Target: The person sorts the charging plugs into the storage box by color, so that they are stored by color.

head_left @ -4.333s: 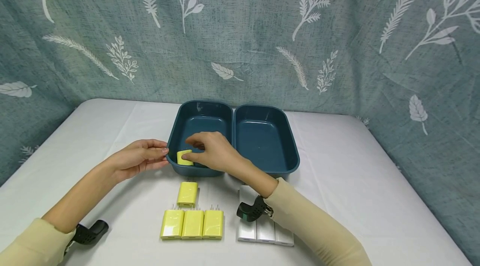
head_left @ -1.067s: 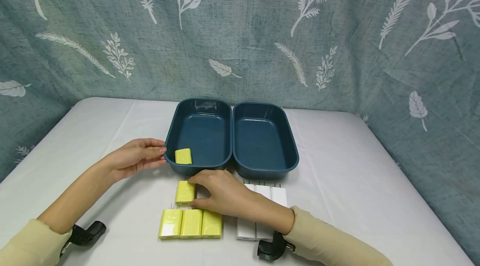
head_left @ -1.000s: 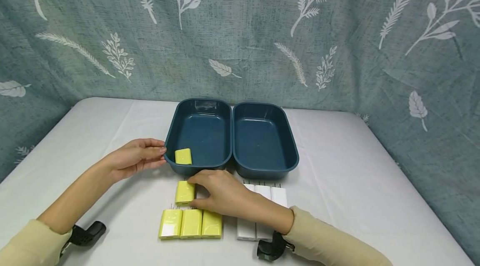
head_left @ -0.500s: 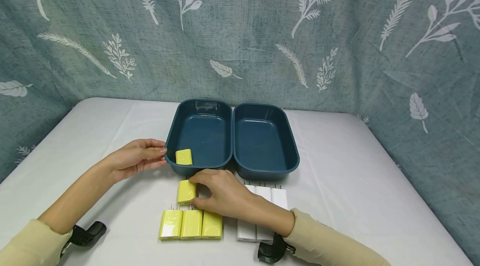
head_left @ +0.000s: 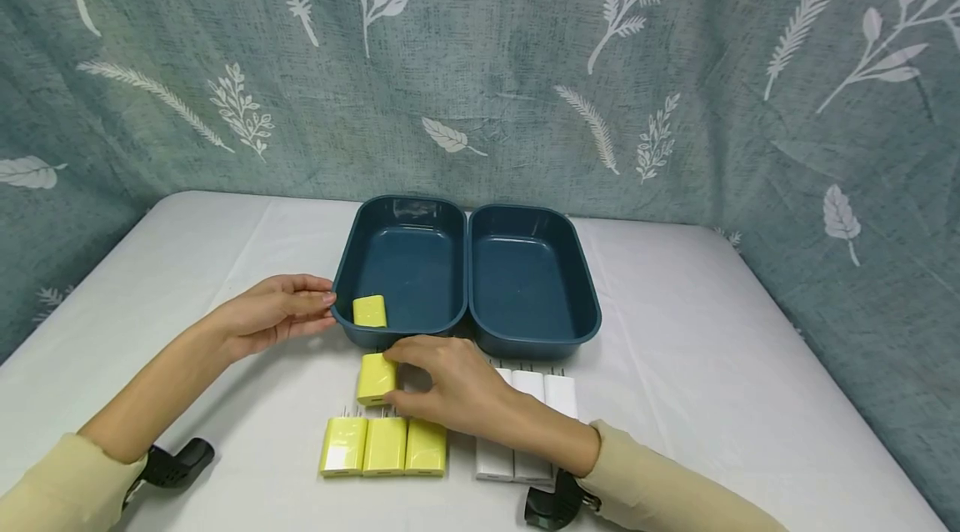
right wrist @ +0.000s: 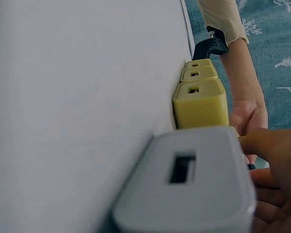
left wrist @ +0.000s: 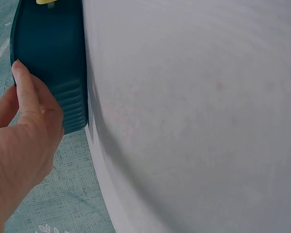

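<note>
In the head view my right hand (head_left: 457, 382) pinches a yellow plug-in charger (head_left: 375, 380) at its right side, index finger near the prong end and thumb near the port end. Just behind it, another yellow charger (head_left: 369, 311) lies inside the left dark blue bin (head_left: 356, 240), by the front-left corner. My left hand (head_left: 281, 311) touches that bin's left rim with thumb and fairly straight fingers; the left wrist view shows the thumb (left wrist: 26, 90) at the rim. In front, a row of yellow chargers (head_left: 385, 449) lies flat, prongs pointing away.
A second dark blue bin (head_left: 588, 298) stands against the first, on its right. White chargers (head_left: 528, 386) lie in two rows under and beside my right forearm, which partly hides them. In the right wrist view a white charger (right wrist: 184, 184) is closest. A patterned curtain (head_left: 480, 65) hangs behind.
My right hand has left the bin, where a yellow charger now lies, and come down to another on the table. Over the last half second this charger shifts slightly. My left hand stays at the rim.
</note>
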The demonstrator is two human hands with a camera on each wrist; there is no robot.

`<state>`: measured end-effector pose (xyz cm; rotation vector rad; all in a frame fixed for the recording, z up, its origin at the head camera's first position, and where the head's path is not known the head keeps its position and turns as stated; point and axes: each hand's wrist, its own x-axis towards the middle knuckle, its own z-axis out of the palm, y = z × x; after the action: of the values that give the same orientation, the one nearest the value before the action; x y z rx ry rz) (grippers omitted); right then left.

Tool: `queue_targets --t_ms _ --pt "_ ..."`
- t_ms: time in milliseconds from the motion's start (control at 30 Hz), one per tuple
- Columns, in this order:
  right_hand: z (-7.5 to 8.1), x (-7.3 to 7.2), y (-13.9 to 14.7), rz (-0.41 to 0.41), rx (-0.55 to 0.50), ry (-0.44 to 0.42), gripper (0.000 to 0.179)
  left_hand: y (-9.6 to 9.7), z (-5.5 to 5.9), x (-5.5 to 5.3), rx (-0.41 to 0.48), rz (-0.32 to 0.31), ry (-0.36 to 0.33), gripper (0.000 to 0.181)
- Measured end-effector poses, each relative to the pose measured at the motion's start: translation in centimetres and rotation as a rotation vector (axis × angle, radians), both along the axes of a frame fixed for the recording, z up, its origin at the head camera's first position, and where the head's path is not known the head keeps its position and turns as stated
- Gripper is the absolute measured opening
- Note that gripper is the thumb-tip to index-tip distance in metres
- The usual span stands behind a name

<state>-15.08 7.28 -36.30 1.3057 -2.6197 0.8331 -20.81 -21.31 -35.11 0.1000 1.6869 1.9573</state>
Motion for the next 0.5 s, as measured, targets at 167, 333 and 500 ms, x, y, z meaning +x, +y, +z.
queue_targets --t_ms 167,333,500 --pt "0.1 0.1 0.4 0.049 -0.062 -0.011 0.042 0.0 0.2 -0.1 -0.004 0.000 0.002 0.045" --pt "0.4 0.4 0.8 0.110 -0.098 -0.025 0.041 0.0 0.2 -0.1 -0.013 0.001 0.009 0.046" --pt "0.9 0.7 1.1 0.137 -0.162 -0.052 0.040 0.0 0.1 -0.1 -0.014 -0.007 0.014 0.046"
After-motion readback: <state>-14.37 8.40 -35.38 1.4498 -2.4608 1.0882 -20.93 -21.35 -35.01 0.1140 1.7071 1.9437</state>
